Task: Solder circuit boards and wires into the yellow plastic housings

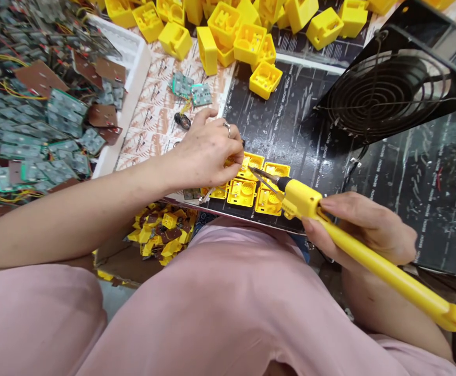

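My right hand (363,224) is closed round a yellow soldering iron (384,261) with a trigger-like body and a thin feed tube beside its tip. The iron's tip meets one of several small open yellow plastic cases (242,192) set in rows near the table edge. Over the left part of these cases bends my left hand (212,149), a ring on one finger. Its thumb and fingertips are pinched together at a case; what they hold is hidden. Just beyond this hand lie green circuit boards (190,90) with a small round black speaker (182,121) on wires.
A white foam tray (133,78) heaped with circuit boards stands at the left. More yellow cases (228,31) are piled at the back. A black fan (380,94) stands at the right. Below the table edge, a cardboard box (114,256) holds yellow parts.
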`<move>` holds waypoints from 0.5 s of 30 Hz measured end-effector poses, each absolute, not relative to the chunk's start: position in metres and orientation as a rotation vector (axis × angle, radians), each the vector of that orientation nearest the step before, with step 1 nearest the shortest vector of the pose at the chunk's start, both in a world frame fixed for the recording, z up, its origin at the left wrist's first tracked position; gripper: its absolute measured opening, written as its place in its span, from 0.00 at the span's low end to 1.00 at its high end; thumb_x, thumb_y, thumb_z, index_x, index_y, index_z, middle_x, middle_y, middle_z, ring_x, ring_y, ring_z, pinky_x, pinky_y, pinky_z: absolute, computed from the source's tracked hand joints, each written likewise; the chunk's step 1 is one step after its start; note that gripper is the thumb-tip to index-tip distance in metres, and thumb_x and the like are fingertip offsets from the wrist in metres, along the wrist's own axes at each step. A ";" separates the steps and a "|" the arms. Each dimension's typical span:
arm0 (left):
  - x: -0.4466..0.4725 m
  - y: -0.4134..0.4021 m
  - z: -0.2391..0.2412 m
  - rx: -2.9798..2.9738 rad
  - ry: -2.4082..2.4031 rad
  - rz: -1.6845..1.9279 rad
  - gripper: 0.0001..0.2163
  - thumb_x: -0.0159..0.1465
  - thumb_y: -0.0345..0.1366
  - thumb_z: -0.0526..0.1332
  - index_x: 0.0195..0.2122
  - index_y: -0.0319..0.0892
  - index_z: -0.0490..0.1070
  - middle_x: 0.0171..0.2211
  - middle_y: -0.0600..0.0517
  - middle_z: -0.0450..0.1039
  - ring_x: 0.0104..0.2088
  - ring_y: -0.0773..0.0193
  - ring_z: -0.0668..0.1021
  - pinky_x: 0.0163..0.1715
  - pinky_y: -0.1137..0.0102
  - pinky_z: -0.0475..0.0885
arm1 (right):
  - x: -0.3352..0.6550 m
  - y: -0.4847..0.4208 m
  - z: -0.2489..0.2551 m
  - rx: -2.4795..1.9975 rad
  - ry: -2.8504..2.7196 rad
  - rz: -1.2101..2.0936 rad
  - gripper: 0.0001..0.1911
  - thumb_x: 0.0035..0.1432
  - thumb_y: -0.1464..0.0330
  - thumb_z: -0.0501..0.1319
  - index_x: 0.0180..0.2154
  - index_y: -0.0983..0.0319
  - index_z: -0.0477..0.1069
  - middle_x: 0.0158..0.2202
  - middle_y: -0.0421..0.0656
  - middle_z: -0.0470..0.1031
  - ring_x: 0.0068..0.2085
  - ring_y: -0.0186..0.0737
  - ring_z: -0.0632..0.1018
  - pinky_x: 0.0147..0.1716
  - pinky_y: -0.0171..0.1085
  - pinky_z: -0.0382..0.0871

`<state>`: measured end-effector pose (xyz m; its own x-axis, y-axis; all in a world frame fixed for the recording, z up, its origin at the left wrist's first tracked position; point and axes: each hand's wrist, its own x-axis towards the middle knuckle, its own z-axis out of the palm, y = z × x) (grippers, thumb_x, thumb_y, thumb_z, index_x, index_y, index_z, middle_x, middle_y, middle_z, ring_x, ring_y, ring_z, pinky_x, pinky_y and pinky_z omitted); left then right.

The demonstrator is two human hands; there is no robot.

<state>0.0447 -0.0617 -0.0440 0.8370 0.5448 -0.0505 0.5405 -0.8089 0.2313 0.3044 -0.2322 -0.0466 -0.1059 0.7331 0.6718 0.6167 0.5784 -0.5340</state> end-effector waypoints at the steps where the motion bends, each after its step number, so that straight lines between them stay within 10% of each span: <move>1: 0.045 -0.062 -0.043 2.789 0.848 -0.004 0.13 0.73 0.39 0.58 0.39 0.48 0.84 0.45 0.52 0.85 0.54 0.52 0.83 0.78 0.40 0.61 | 0.304 -0.231 -0.046 -1.079 -1.814 0.149 0.11 0.66 0.71 0.76 0.46 0.56 0.78 0.31 0.36 0.85 0.28 0.38 0.86 0.21 0.32 0.79; 15: 0.049 -0.069 -0.043 2.853 0.852 0.040 0.13 0.72 0.35 0.58 0.37 0.48 0.84 0.44 0.50 0.85 0.55 0.48 0.83 0.76 0.41 0.63 | 0.300 -0.226 -0.040 -1.043 -2.012 0.198 0.14 0.66 0.72 0.78 0.40 0.58 0.74 0.33 0.35 0.83 0.31 0.31 0.84 0.32 0.29 0.82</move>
<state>0.0486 -0.0687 -0.0427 0.8370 0.5469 -0.0207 0.5424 -0.8240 0.1635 0.3005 -0.2262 -0.0402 -0.3015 0.7343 0.6082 0.6017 0.6414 -0.4760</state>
